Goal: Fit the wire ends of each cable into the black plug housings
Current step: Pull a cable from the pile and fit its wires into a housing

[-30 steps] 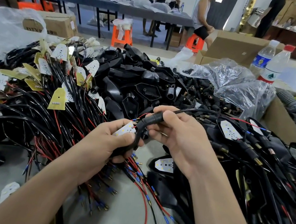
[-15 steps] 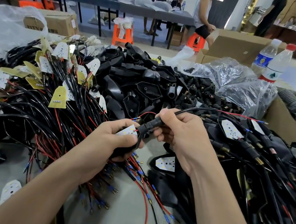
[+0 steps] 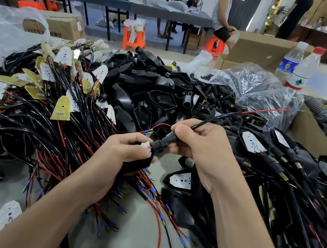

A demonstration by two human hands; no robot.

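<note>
My left hand (image 3: 123, 156) grips a black plug housing (image 3: 141, 163) with a small white LED board (image 3: 146, 145) showing at its top. My right hand (image 3: 201, 149) grips a black tubular connector (image 3: 165, 142) pressed against the housing's upper end. A black cable (image 3: 219, 117) runs from that hand up to the right and ends in thin red and blue wires. A red wire (image 3: 158, 125) with a blue-sleeved tip loops just above the connector. Loose black housings (image 3: 148, 91) are piled behind my hands.
A tangle of black and red cables with white and yellow boards (image 3: 53, 110) fills the left. Assembled pieces (image 3: 299, 177) lie at the right. Clear plastic bags (image 3: 256, 89), two water bottles (image 3: 302, 68) and a cardboard box (image 3: 311, 134) stand at the back right. People are at a far table.
My hands have shifted slightly right and down together. The black cable now stretches out straighter to the upper right. The red wire end now shows above the connector.
</note>
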